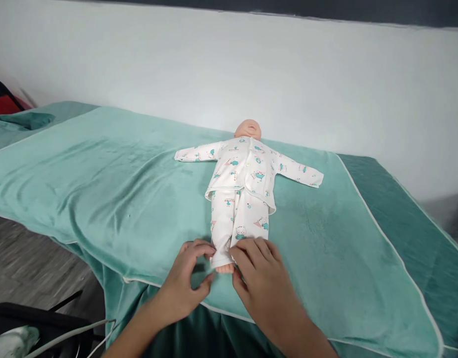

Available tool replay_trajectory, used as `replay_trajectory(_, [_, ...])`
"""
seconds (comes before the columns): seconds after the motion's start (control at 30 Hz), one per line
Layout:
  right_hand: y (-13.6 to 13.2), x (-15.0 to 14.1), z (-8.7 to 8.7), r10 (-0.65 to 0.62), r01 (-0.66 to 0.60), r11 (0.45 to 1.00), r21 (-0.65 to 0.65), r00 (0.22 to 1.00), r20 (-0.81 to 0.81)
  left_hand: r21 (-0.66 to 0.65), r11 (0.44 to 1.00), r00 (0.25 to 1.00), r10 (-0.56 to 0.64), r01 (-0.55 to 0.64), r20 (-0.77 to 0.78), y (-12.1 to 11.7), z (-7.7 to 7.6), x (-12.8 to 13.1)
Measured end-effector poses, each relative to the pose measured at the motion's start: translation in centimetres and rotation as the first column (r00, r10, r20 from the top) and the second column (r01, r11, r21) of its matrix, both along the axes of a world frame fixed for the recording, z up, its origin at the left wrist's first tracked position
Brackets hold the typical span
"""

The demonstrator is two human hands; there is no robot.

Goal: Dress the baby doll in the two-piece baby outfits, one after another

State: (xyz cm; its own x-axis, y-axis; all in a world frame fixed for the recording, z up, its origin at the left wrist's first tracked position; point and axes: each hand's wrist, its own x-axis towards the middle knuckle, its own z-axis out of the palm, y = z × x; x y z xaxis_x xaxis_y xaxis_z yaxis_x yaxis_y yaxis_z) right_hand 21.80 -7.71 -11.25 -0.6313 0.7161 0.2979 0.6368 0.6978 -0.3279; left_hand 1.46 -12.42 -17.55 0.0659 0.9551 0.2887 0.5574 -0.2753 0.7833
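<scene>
A baby doll (pixel 248 129) lies on its back with its head at the far side and its arms spread. It wears a white printed baby jacket (pixel 247 164) and matching baby trousers (pixel 223 216). My left hand (pixel 188 278) is curved beside the cuff on the left, fingertips at the cloth and thumb well apart from them. Toes of one foot (pixel 225 269) show below that cuff. My right hand (pixel 261 278) bends its fingers onto the trousers between the legs, with the thumb near the toes. It hides the other cuff and foot.
A light green blanket (pixel 139 199) with a pale edge covers the bed, wrinkled on the left. Darker green cloth (pixel 411 219) shows at the right. A white wall (pixel 214 64) stands behind. At the lower left are a black object (pixel 38 318) and a pale cable (pixel 70 335).
</scene>
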Motion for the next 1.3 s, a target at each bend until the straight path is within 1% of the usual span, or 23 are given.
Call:
replay_trajectory(0.07, [0.2, -0.6, -0.6, -0.044, 0.043, 0.997, 0.059, 0.999, 0.017, 0.057, 0.996, 0.997, 0.066, -0.063, -0.042, -0.3, -0.4, 1.0])
replay_trajectory(0.17, [0.4, -1.1, -0.7, -0.046, 0.047, 0.994, 0.095, 0.999, -0.009, 0.102, 0.986, 0.990, 0.136, -0.130, -0.048, -0.1, -0.7, 1.6])
replay_trajectory(0.23, [0.1, -1.2, -0.3, -0.022, 0.030, 0.994, 0.108, 0.997, -0.078, 0.084, 0.986, 0.990, 0.144, -0.144, 0.000, -0.1, -0.8, 1.5])
replay_trajectory(0.33, [-0.8, -1.3, 0.1, 0.029, -0.006, 0.991, 0.137, 0.986, -0.166, 0.059, 0.986, 0.985, 0.153, -0.158, 0.083, -0.9, -0.9, 0.7])
replay_trajectory(0.43, [-1.8, -1.4, -0.2, 0.063, -0.044, 0.992, 0.121, 0.985, -0.163, 0.060, 0.980, 0.977, 0.183, -0.191, 0.112, -1.8, -1.1, -0.1])
replay_trajectory(0.57, [-2.5, -0.8, -0.5, 0.076, -0.060, 0.994, 0.094, 0.983, -0.170, 0.033, 0.959, 0.956, 0.277, -0.281, 0.100, -2.2, -1.4, -0.6])
replay_trajectory(0.63, [-2.6, 0.0, -0.7, 0.049, -0.026, 0.993, 0.112, 0.978, -0.203, 0.015, 0.960, 0.957, 0.278, -0.280, 0.078, -2.1, -1.5, -0.6])
replay_trajectory(0.73, [-2.3, 1.8, -1.6, -0.074, 0.109, 0.985, 0.137, 0.968, -0.241, 0.040, 0.967, 0.966, 0.248, -0.251, 0.071, -2.2, -1.8, -0.4])
replay_trajectory(0.8, [-2.0, 2.9, -2.3, -0.149, 0.178, 0.979, 0.103, 0.959, -0.241, 0.058, 0.969, 0.969, 0.234, -0.239, 0.083, -2.4, -2.1, -0.3])
replay_trajectory(0.87, [-1.9, 3.8, -2.7, -0.163, 0.181, 0.982, 0.053, 0.956, -0.242, 0.054, 0.972, 0.967, 0.221, -0.230, 0.130, -2.6, -2.2, -0.3])
replay_trajectory(0.97, [-2.2, 4.5, -2.5, -0.106, 0.121, 0.992, 0.034, 0.951, -0.289, 0.043, 0.974, 0.940, 0.203, -0.223, 0.272, -2.4, -1.9, -0.5])
replay_trajectory(1.03, [-2.5, 4.7, -2.1, -0.068, 0.083, 0.996, 0.037, 0.949, -0.308, 0.030, 0.969, 0.896, 0.216, -0.246, 0.388, -1.7, -1.4, -1.0])
replay_trajectory(1.13, [-2.5, 5.1, -1.6, -0.041, 0.040, 0.999, -0.008, 0.962, -0.270, -0.057, 0.948, 0.799, 0.296, -0.314, 0.524, 0.5, -0.5, -1.7])
replay_trajectory(1.2, [-1.9, 5.5, -1.2, -0.012, -0.011, 0.996, -0.089, 0.967, -0.256, -0.127, 0.938, 0.750, 0.336, -0.323, 0.569, 2.6, 0.3, -2.2])
replay_trajectory(1.23, [-1.3, 5.7, -1.0, -0.001, -0.039, 0.990, -0.138, 0.961, -0.275, -0.154, 0.938, 0.734, 0.340, -0.311, 0.588, 3.9, 0.8, -2.4])
replay_trajectory(1.27, [-0.6, 5.9, -0.8, -0.011, -0.049, 0.981, -0.186, 0.951, -0.310, -0.175, 0.939, 0.716, 0.338, -0.295, 0.611, 5.2, 1.3, -2.5])
replay_trajectory(1.3, [0.5, 6.2, -0.7, -0.052, -0.034, 0.973, -0.228, 0.932, -0.359, -0.206, 0.939, 0.698, 0.342, -0.275, 0.629, 6.5, 1.8, -2.6])
